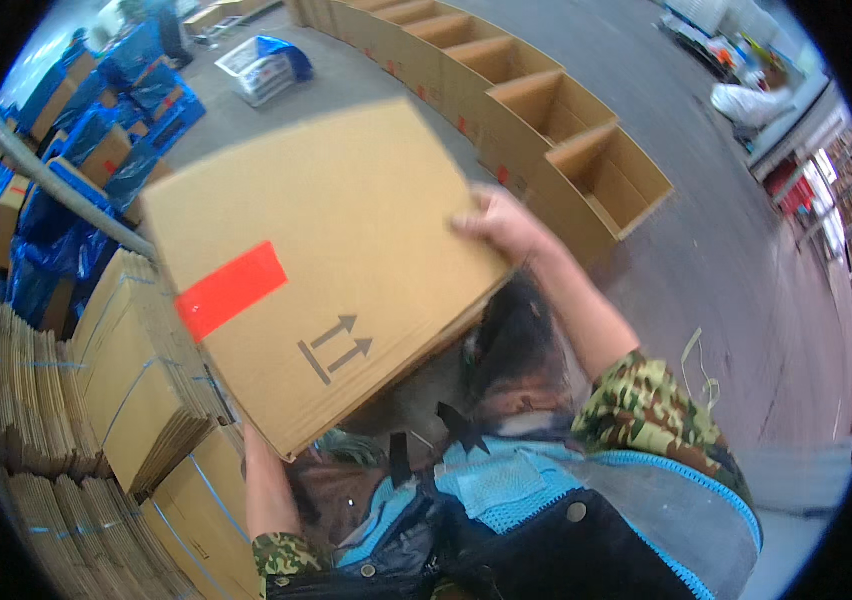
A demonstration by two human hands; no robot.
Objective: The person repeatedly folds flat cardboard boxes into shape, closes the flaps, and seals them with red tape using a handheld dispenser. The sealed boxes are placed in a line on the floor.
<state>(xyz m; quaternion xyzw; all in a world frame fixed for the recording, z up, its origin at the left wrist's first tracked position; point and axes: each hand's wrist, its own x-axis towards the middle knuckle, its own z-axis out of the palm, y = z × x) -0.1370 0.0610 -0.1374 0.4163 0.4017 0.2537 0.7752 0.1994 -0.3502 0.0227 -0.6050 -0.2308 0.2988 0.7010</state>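
Note:
A cardboard box (336, 217), with a red sticker at its left edge and printed arrows, is held up tilted in front of me. My right hand (496, 223) grips its right edge, thumb on the upper face. My left forearm reaches up to the box's lower left corner; the left hand (250, 439) is almost wholly hidden behind the box, so its fingers cannot be seen. Beyond the right hand, a curved row of open-topped cardboard boxes (531, 161) stands on the floor, each with its opening facing up.
Bundles of flattened cardboard (133, 360), tied with blue strapping, are stacked at the left. Behind them are cartons wrapped in blue plastic (96, 142) and a curved grey pipe (66, 191). A white crate (257, 71) stands farther off. A loose strap (703, 371) lies on the floor at right.

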